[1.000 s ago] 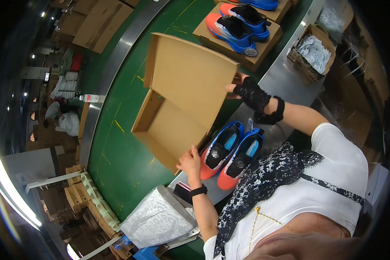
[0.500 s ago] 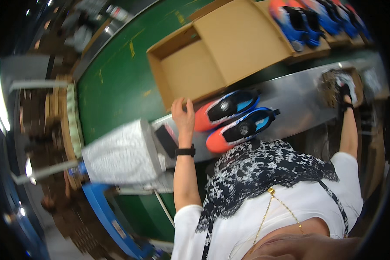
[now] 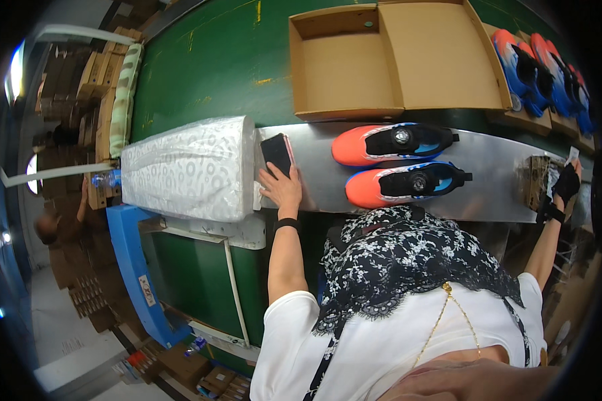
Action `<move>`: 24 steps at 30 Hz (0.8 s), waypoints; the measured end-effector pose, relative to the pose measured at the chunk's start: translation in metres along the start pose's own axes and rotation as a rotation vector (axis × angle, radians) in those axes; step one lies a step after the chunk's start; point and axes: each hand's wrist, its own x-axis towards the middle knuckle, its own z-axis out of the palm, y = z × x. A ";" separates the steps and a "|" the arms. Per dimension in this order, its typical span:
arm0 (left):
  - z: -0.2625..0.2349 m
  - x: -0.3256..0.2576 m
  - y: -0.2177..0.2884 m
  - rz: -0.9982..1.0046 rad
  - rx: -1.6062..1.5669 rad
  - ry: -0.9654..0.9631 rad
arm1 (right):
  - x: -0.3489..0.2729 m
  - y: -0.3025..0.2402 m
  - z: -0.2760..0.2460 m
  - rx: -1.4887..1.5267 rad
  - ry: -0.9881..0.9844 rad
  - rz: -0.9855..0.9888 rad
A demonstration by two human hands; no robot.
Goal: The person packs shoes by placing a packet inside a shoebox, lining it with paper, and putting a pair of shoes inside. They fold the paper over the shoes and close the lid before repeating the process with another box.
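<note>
Your left hand (image 3: 282, 189) lies flat and open on the metal surface (image 3: 488, 170), near its left end, fingertips touching the lower edge of the dark phone (image 3: 277, 153) that lies there; it grips nothing. Just left of it the stack of white tissue paper (image 3: 184, 168) overhangs that end of the surface. Your right hand (image 3: 567, 184), in a black fingerless glove, is stretched to the far right end, at a small brown box (image 3: 536, 180) of paper; whether the fingers have closed on a sheet I cannot tell at this size.

The two orange-and-blue shoes (image 3: 401, 164) lie side by side in the middle of the surface, toes to the left, and the open cardboard box (image 3: 388, 60) sits on the green belt (image 3: 207, 73) just beyond the surface's far edge.

If you are reaching for paper, pinch one sheet by a corner and lift it clear of the rest; let the left hand steady you without nudging the phone.
</note>
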 end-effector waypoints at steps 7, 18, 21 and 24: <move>0.008 -0.002 0.022 0.067 0.033 0.139 | -0.059 -0.256 0.043 0.535 -0.214 -0.365; -0.047 0.000 0.025 0.061 -0.330 0.129 | -0.189 -0.495 0.121 0.384 -0.828 -0.667; -0.072 -0.001 0.023 0.002 -0.575 0.037 | -0.208 -0.519 0.103 0.173 -1.083 -0.731; -0.085 -0.028 0.026 -0.031 -0.815 0.160 | -0.214 -0.510 0.116 0.130 -1.136 -0.913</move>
